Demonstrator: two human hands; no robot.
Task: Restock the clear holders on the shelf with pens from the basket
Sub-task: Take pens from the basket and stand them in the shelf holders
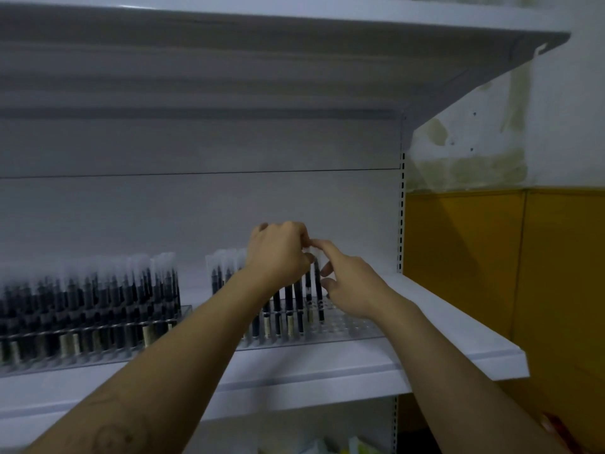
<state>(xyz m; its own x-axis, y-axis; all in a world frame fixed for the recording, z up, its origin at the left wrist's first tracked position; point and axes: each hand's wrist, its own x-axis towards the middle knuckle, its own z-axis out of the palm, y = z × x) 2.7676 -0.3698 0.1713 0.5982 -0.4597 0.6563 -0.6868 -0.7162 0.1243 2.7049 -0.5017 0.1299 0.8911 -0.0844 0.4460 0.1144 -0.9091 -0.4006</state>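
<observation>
We work at a white shelf, both arms reaching up to it, and everything that matters sits under or beside our fingers. Well off to the left of them stands a clear holder already packed with dark pens; directly beneath them is the second holder, filled on the side under our left hand and showing bare sockets under and beyond our right. The basket is not in view. Our left hand is curled over the clear caps of the standing pens, fingers closed round the tops as if steadying them; whether it also carries spares we cannot tell. Our right hand pinches one pen, the index fingertip on its cap and the thumb just beside the barrel, the remaining fingers loosely bent below. That pen stands upright at the edge of the filled rows, its lower end down in the holder's grid. We judge the step to be seating this pen. To do it well we should keep the barrel vertical, press straight down from the cap until it bottoms out, and let the left fingers hold the neighbours back so none tilts or lifts. Then we would release gently, thumb first.
</observation>
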